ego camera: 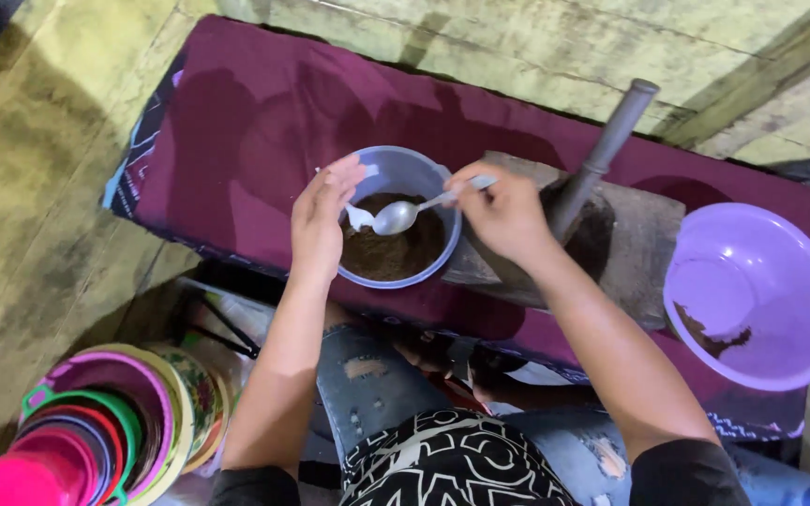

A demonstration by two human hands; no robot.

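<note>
A maroon cloth [255, 122] covers the low bench running across the middle of the frame, above a worn, stained floor. At centre sits a blue bowl [403, 173] of brown powder. The right hand [503, 215] pinches a metal spoon [397, 217] over the powder. The left hand [319, 217] grips a small white spoon [359, 217] at the bowl's left rim. A purple basin [757, 295] sits at right, and a pestle [602, 155] leans in a stone mortar [644, 248].

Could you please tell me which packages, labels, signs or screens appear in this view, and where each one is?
None can be made out: no package, label, sign or screen shows.
What shows instead: a blue bowl of brown powder on the maroon cloth, a metal spoon in the right hand, a small white spoon at the left hand, and a purple basin at right.
</note>
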